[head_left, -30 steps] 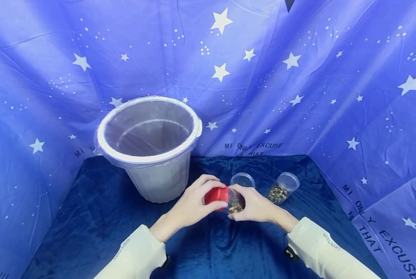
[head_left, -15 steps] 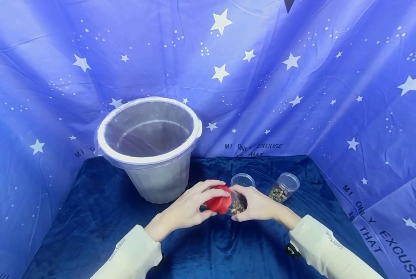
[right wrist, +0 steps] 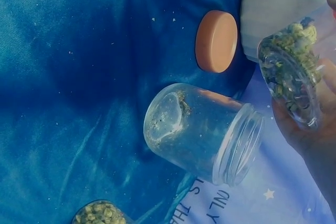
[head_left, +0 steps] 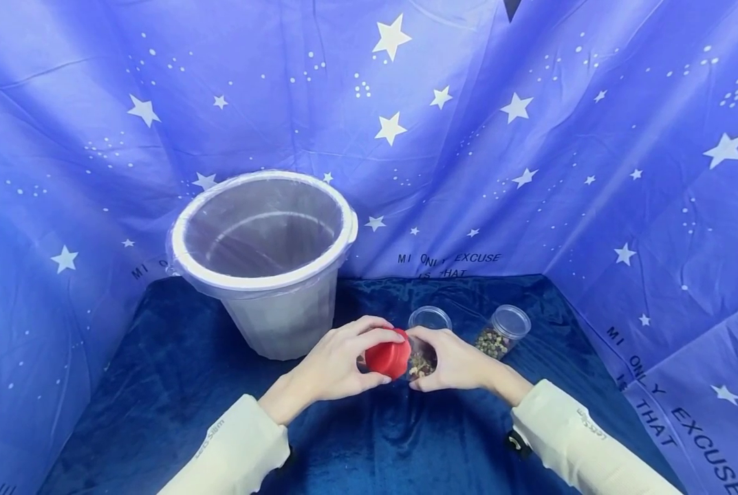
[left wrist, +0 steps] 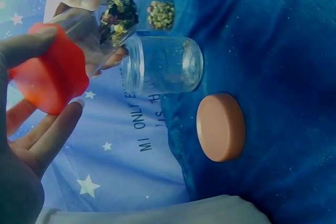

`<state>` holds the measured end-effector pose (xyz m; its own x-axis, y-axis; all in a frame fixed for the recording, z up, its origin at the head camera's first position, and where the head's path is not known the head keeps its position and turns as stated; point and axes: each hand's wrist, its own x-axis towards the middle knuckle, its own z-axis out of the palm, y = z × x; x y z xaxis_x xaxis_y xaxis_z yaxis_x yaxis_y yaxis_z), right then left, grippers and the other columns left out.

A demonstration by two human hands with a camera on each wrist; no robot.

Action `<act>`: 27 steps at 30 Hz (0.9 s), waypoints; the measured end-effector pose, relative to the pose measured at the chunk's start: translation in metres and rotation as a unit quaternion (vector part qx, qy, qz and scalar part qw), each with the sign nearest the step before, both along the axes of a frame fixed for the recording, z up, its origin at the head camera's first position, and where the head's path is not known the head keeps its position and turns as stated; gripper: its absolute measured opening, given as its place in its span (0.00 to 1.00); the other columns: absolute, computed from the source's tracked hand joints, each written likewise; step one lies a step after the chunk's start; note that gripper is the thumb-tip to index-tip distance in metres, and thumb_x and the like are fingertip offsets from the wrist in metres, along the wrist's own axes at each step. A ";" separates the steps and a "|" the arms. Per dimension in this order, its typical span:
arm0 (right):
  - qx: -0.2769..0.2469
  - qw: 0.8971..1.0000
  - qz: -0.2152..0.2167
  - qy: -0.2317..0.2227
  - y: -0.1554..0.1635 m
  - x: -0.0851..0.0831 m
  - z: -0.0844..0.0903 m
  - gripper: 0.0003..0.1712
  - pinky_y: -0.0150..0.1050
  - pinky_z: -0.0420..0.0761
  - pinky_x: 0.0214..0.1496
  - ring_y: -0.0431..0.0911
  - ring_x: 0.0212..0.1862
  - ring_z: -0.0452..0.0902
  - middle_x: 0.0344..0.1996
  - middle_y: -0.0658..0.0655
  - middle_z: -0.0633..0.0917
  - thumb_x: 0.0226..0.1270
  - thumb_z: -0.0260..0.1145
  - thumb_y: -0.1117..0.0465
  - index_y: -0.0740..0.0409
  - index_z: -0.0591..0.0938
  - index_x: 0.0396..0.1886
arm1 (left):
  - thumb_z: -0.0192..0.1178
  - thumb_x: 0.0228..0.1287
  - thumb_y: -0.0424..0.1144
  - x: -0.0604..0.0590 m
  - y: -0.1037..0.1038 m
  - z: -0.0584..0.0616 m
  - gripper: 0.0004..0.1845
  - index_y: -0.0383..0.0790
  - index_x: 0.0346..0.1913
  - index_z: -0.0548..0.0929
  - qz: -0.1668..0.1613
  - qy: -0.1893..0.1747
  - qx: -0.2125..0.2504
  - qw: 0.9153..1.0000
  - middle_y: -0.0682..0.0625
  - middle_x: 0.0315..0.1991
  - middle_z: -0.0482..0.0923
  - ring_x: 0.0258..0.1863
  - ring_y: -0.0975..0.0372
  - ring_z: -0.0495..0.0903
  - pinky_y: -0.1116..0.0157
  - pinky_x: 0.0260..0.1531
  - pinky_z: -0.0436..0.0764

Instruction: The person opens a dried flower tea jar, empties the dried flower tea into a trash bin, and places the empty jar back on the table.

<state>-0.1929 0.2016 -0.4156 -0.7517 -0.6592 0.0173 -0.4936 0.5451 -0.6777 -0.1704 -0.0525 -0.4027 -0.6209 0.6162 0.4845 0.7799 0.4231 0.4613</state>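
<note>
In the head view my left hand (head_left: pixel 334 364) grips a red scalloped lid (head_left: pixel 388 356), thumb below and fingers over the top. My right hand (head_left: pixel 458 361) holds a clear jar (right wrist: pixel 291 72) part filled with dried flowers and herbs (left wrist: pixel 118 19). The jar is tilted on its side, its mouth end toward the red lid, which sits right at it. Behind the hands stands an open clear jar (right wrist: pixel 205 135) with a few crumbs at its bottom. Beside that lies a pinkish-orange lid (left wrist: pixel 221 128), hidden behind the hands in the head view.
A large pale bin (head_left: pixel 282 326) with a clear liner stands at the back left. To the right is another clear jar (head_left: pixel 495 340) of dried buds. Dark blue cloth (head_left: pixel 158 405) covers the table, with starry curtains (head_left: pixel 319 89) around it.
My left hand has re-gripped the red lid, its fingers now higher over it and more of its face showing. My right hand and its jar have shifted very slightly to the right.
</note>
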 end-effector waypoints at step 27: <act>0.002 1.000 -0.010 -0.003 -0.002 0.002 -0.004 0.38 0.37 0.82 0.49 0.40 0.44 0.84 0.43 0.44 0.87 0.46 0.80 0.50 0.46 0.76 0.59 | 0.69 0.54 0.59 0.002 0.011 -0.002 0.22 0.50 0.46 0.82 0.150 -0.185 0.055 0.970 0.54 0.37 0.86 0.30 0.68 0.82 0.74 0.30 0.81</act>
